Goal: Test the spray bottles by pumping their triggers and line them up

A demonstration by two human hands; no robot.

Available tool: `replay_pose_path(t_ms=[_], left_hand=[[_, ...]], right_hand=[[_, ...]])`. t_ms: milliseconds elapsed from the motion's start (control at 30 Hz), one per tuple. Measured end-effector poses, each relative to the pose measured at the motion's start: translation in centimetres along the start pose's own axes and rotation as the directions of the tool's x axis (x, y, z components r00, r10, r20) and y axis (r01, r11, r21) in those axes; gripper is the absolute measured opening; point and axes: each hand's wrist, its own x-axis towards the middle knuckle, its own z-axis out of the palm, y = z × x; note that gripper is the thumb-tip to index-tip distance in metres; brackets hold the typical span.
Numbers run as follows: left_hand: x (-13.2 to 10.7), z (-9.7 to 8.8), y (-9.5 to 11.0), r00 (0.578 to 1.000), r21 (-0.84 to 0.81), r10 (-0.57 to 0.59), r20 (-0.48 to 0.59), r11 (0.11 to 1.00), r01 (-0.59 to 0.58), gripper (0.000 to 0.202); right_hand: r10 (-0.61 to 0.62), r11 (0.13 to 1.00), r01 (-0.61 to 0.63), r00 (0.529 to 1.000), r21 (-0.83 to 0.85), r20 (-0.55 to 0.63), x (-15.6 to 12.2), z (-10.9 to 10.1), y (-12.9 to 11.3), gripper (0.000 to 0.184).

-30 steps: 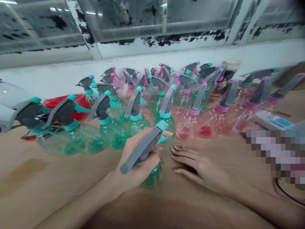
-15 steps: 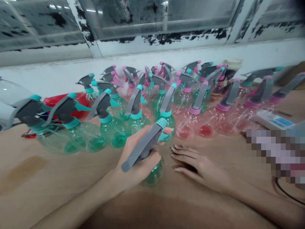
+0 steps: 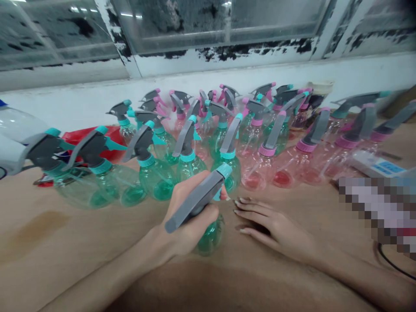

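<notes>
My left hand is wrapped round the neck and trigger of a green spray bottle. Its grey head with a turquoise nozzle tilts up and away to the right, and the hand hides the collar. To the right, my right hand lies on the wooden table with its fingers stretched out, holding nothing. Just beyond my hands stand a green spray bottle with a turquoise collar and a pink spray bottle with a pink collar.
Several more green bottles line up on the left, and pink ones on the right. A red item lies behind the left row. At the right are a white box and a black cable. A white wall rises behind.
The fingers of my left hand have curled in at the trigger of the held bottle. My right hand stays where it was, and the view has shifted slightly.
</notes>
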Motion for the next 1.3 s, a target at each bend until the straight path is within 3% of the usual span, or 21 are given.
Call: replay_pose_path(t_ms=[233,500,700,867,1033,1300], left_hand=[[-0.1,0.4,-0.4,1.0,-0.006,0.015,-0.023,1.0,-0.015,0.04],[-0.5,0.7,-1.0,0.999,-0.043,-0.005,-0.034,0.999,0.004,0.039],[-0.6,0.9,-1.5,0.999,-0.035,0.019,-0.044,0.999,-0.02,0.022],[-0.7,1.1,-2.1,0.999,-0.018,0.018,-0.04,1.0,-0.018,0.037],[-0.5,0.7,-1.4,1.0,-0.02,0.004,0.021,1.0,-0.003,0.049],[-0.4,0.3,-0.3,1.0,-0.018,-0.001,0.0,1.0,0.001,0.041]], right_hand=[[-0.003,1.0,0.003,1.0,-0.001,0.0,0.0,0.1,0.0,0.038],[-0.004,0.999,0.004,1.0,0.039,0.003,0.1,-0.1,0.4,0.035],[-0.026,0.998,0.026,1.0,0.056,-0.009,0.1,-0.3,0.7,0.033],[-0.047,0.997,0.047,0.999,0.06,0.004,0.2,-0.3,0.8,0.032],[-0.036,0.998,0.036,0.999,0.057,-0.003,0.2,-0.4,0.7,0.031],[-0.039,0.998,0.039,0.999,0.042,-0.006,0.1,-0.3,0.7,0.032]])
